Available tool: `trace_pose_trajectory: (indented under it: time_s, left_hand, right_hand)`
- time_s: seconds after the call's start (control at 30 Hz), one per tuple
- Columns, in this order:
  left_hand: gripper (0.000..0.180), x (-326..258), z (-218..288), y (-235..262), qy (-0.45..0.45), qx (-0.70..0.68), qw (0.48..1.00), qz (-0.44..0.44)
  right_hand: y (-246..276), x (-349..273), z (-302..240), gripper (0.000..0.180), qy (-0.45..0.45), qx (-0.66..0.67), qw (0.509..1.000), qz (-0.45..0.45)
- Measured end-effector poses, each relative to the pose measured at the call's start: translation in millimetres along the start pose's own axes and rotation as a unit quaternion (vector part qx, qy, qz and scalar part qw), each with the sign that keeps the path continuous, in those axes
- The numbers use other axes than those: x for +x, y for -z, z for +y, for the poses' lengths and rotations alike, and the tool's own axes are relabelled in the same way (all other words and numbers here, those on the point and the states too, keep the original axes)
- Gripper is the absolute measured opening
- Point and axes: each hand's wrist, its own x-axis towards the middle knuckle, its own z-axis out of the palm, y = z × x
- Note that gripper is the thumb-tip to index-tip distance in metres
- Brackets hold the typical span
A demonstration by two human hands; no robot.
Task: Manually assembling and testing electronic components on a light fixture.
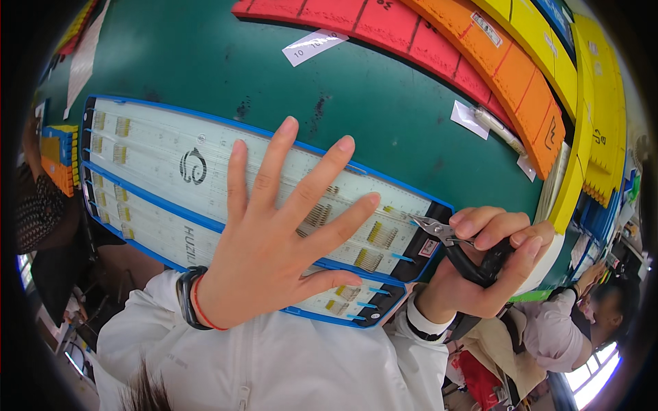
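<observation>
A long blue-edged fishing rig box point(147, 140) lies open with its two white halves side by side. Fine clear lines run along it, and rows of small gold-coloured hooks point(382, 235) sit near both ends. My left hand point(264, 236) is spread flat over the box, fingers apart, holding nothing. At the right end, my right hand point(504, 229) grips small cutting pliers point(436, 229) with black handles. Their metal jaws point left, over the box's upper half near the black end block point(419, 241). Whether the jaws touch a line is too small to tell.
Curved-looking foam strips in red point(329, 17), orange point(528, 89) and yellow point(576, 130) lie along the far right of the green table point(192, 55). A pen point(500, 130) and paper labels point(315, 46) are near them. Another person point(562, 322) sits at the right.
</observation>
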Motion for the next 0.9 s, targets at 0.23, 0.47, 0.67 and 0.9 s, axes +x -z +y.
trace_pose_trajectory:
  time_s: [0.23,0.47,0.67,0.9]
  left_hand:
    - [0.064,0.9,0.5,0.2,0.003,-0.003,1.0,0.003]
    - [0.062,1.1,1.2,1.3,0.006,-0.003,1.0,-0.001]
    - [0.061,1.0,1.6,-0.3,0.005,-0.002,1.0,0.003]
    - [0.061,1.2,0.9,1.3,0.007,0.003,1.0,-0.004]
  right_hand:
    - [0.3,0.1,0.8,0.022,0.0,-0.004,1.0,0.013]
    - [-4.6,-1.0,-1.0,0.019,0.0,-0.039,0.999,0.02]
    - [0.3,-2.0,-2.2,0.022,-0.015,0.034,0.999,0.022]
    - [-1.7,-2.3,-2.5,0.025,-0.014,-0.014,1.0,0.007]
